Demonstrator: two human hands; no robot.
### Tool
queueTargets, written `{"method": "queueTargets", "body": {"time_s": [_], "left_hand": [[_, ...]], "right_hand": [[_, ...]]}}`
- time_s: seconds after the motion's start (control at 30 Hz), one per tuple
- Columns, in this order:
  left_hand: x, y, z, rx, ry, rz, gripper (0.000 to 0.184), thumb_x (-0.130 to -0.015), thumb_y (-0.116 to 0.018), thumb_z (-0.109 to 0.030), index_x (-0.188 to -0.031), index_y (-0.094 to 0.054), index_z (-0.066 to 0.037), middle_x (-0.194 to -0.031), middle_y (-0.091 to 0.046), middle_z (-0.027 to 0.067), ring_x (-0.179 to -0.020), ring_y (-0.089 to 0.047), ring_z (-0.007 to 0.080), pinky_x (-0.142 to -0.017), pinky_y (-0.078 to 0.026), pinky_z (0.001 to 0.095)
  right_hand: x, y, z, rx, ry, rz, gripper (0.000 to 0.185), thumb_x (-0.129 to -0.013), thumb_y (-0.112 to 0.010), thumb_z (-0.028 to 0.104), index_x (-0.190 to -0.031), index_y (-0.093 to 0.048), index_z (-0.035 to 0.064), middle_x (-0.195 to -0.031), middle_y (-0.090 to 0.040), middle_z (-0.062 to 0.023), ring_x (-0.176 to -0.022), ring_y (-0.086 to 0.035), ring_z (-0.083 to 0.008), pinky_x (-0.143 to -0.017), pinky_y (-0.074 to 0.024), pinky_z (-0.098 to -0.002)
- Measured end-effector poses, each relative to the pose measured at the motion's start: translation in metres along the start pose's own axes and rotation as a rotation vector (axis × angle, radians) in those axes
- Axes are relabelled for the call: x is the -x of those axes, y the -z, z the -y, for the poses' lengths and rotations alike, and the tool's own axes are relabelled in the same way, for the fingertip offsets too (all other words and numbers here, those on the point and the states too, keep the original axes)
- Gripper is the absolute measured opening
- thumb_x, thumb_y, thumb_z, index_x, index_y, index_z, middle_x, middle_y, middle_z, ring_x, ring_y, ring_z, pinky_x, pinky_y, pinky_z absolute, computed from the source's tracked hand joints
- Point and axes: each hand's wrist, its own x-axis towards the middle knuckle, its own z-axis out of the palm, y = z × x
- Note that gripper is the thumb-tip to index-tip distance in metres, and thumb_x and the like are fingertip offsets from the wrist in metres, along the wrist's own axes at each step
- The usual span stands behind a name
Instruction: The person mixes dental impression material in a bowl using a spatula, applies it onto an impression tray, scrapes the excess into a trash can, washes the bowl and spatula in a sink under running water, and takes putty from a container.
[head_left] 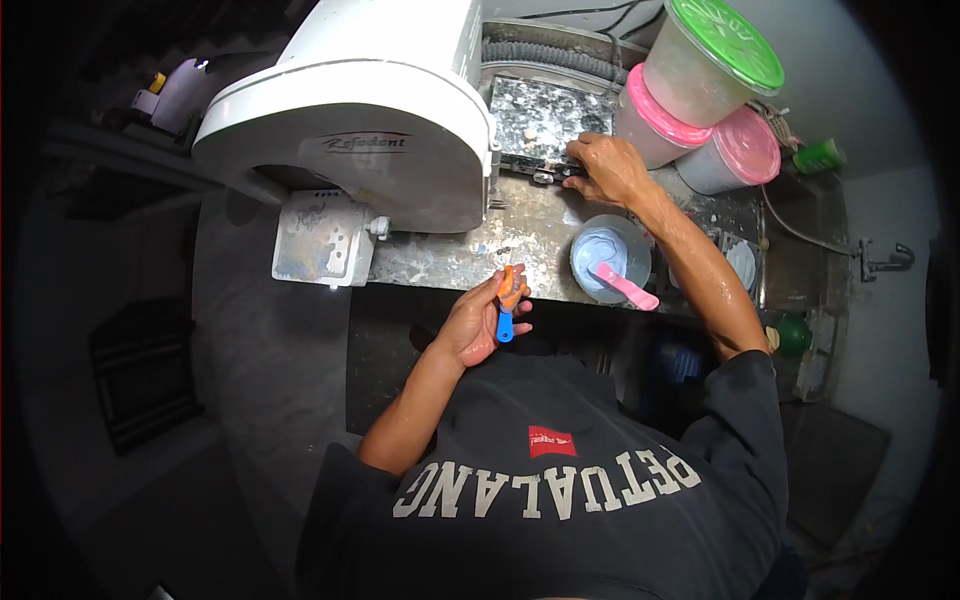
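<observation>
My left hand (478,317) is closed around a dental impression tray (505,325) with a blue handle and orange impression material in it. It is held just in front of the bench edge. Further back, my right hand (612,170) has its fingers curled at the front edge of a speckled black-and-white box (545,112), near a small knob (543,178); what its fingertips grip is hidden. Below my right forearm stands a mixing bowl (640,262) holding pale blue paste (598,254). A pink spatula (627,287) rests in the paste, its handle over the rim.
A large white machine (345,165) marked Refodent stands on the left of the stained bench (430,262). Several tubs are stacked at the back right, one with a green lid (728,38) and others with pink lids (748,145). A tap (885,260) is at the far right.
</observation>
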Motion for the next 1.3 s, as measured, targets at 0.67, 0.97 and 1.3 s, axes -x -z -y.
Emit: {"method": "queueTargets", "body": {"time_s": [0.67, 0.97, 1.3], "left_hand": [[-0.031, -0.020, -0.009, -0.333, -0.150, -0.071, 0.050, -0.095, -0.066, -0.015, -0.138, -0.046, 0.000, -0.120, -0.064, 0.0167, -0.089, -0.067, 0.0177, -0.077, -0.056, 0.0292], [-0.104, -0.061, -0.026, -0.417, -0.501, -0.135, 0.040, -0.096, -0.062, -0.012, -0.132, -0.049, 0.002, -0.112, -0.067, 0.0180, -0.090, -0.070, 0.0210, -0.069, -0.059, 0.0294], [-0.154, -0.057, -0.031, -0.460, -0.481, -0.210, 0.032, -0.096, -0.062, -0.010, -0.119, -0.052, 0.011, -0.100, -0.069, 0.0193, -0.081, -0.070, 0.0215, -0.065, -0.060, 0.0300]], "right_hand": [[0.003, -0.008, -0.010, -0.186, 0.040, 0.012, 0.032, -0.075, -0.075, 0.014, -0.101, -0.061, 0.0016, -0.096, -0.060, -0.0172, -0.088, -0.063, -0.0378, -0.075, -0.0519, -0.0456], [0.166, 0.066, 0.019, -0.509, -0.668, -0.103, 0.018, -0.085, -0.055, 0.004, -0.100, -0.062, -0.0037, -0.089, -0.065, -0.0186, -0.079, -0.063, -0.0270, -0.075, -0.0487, -0.0371], [0.205, 0.012, 0.101, -1.152, -0.797, -0.451, 0.038, -0.083, -0.075, 0.004, -0.117, -0.060, -0.0022, -0.082, -0.057, 0.0000, -0.068, -0.052, -0.0038, -0.059, -0.0436, -0.0187]]}}
